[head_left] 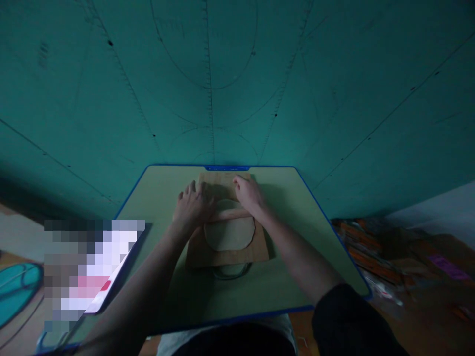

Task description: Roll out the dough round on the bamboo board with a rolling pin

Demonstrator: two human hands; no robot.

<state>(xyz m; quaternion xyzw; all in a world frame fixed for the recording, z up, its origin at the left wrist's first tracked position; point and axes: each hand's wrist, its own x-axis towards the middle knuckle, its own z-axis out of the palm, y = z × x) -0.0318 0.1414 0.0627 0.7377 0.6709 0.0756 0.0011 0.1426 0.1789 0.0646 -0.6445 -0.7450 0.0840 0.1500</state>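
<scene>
A wooden rolling pin point(231, 214) lies crosswise over a flat, pale sheet of dough point(230, 234). The dough is roughly round and rests on a wooden cutting board point(222, 258). My left hand point(194, 203) covers the pin's left end, palm down, with bent fingers a little apart. Over the right end is my right hand point(249, 194), its fingers curled in. Both ends of the pin are hidden under my hands. A dark loop handle point(232, 272) sticks out from the board's near edge.
The board lies on a pale folding table point(297, 198) with a blue rim, against a green wall point(237, 109). A tablet-like screen point(111, 277), partly pixelated, stands at the left. A round teal seat point(18, 291) is beyond it. Packaged goods point(371, 252) lie on the floor at right.
</scene>
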